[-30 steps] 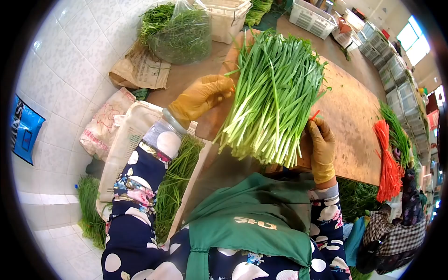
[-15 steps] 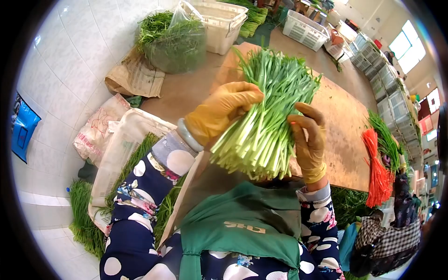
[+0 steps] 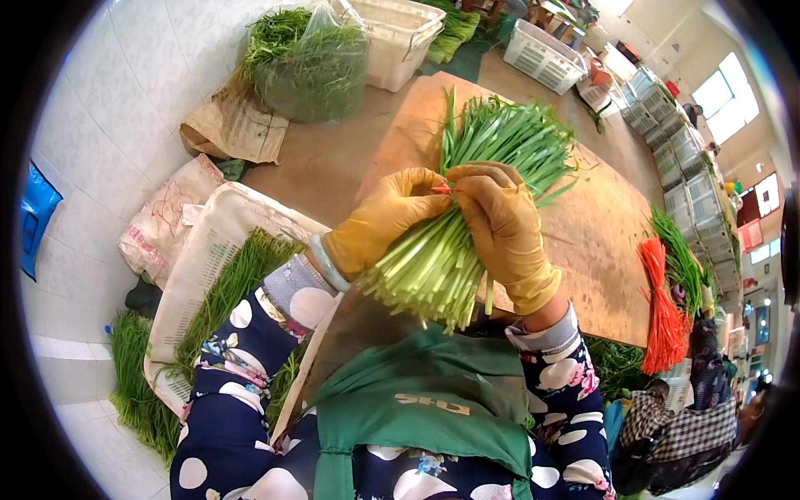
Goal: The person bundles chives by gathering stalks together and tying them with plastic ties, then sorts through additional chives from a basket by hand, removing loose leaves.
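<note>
A bunch of garlic chives (image 3: 429, 265) lies on the near part of the wooden board, pale cut stems toward me and green leaves pointing away. Both my hands, in yellow rubber gloves, meet over its middle. My left hand (image 3: 396, 215) pinches one end of a thin red tie (image 3: 443, 190) at the bunch's left side. Bent over the top, my right hand (image 3: 502, 229) has its fingers closed at the same tie. The bunch is drawn narrow there; the tie's path underneath is hidden.
The wooden board (image 3: 604, 242) carries a bundle of red ties (image 3: 664, 312) and more chives (image 3: 677, 258) at its right edge. A white crate (image 3: 187, 287) of greens stands at my left. Farther back are a bag of greens (image 3: 312, 79) and white crates (image 3: 546, 57).
My right hand has swung from the bunch's right side over its top to meet my left hand. The red tie now shows between them, and the bunch is squeezed narrower.
</note>
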The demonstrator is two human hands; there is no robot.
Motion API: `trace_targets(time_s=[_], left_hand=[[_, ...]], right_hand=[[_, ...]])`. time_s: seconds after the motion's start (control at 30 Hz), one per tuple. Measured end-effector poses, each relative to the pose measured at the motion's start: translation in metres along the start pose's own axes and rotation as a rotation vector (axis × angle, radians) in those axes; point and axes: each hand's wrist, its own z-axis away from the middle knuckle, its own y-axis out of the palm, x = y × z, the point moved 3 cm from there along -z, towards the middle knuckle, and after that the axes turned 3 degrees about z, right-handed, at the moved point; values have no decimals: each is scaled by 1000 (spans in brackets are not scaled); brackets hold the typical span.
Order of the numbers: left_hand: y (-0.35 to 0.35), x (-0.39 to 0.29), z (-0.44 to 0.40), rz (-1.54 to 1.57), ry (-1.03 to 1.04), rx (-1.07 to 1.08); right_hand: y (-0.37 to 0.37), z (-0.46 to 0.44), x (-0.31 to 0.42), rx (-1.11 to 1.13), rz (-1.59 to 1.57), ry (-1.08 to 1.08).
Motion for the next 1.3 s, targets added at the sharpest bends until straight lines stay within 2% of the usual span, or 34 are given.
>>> trace_targets(time_s=[0.03, 0.1, 0.17, 0.3, 0.37, 0.43, 0.5, 0.57, 0.67, 0.83, 0.93, 1.0, 1.1, 1.23, 1.3], left_hand=[[-1, 0, 2, 19, -29, -7], [-6, 3, 5, 53, -13, 13], [-9, 9, 5, 116, 25, 61], [-16, 2, 10, 198, -107, -30], [-30, 0, 11, 220, -119, -83], [-51, 3, 4, 331, -173, 8], [-63, 4, -2, 307, -172, -58], [-67, 2, -6, 239, -206, 13], [-66, -1, -8, 203, -211, -23], [-63, -6, -8, 210, -246, -31], [-70, -4, -14, 243, -246, 36], [-71, -4, -18, 290, -223, 238], [-68, -8, -15, 224, -204, 226], [-61, -10, -11, 131, -228, 149], [-59, -10, -7, 92, -205, 45]], right_hand=[[2, -4, 5, 18, 108, -80], [12, -9, 2, 43, 39, -103], [26, -7, -11, 165, -243, 152], [42, -9, -15, 202, -133, 333], [46, -11, -18, 228, -111, 324], [51, -12, -18, 350, 67, 190], [48, -13, -16, 358, 74, 173], [47, -13, -15, 370, 83, 148], [42, -10, -19, 363, 43, 221], [38, -4, -22, 309, -39, 226], [34, -4, -20, 316, -64, 262], [34, -2, -21, 340, -74, 281], [32, 0, -24, 306, -81, 201], [34, -3, -23, 337, -59, 286], [34, -4, -20, 336, -44, 342]])
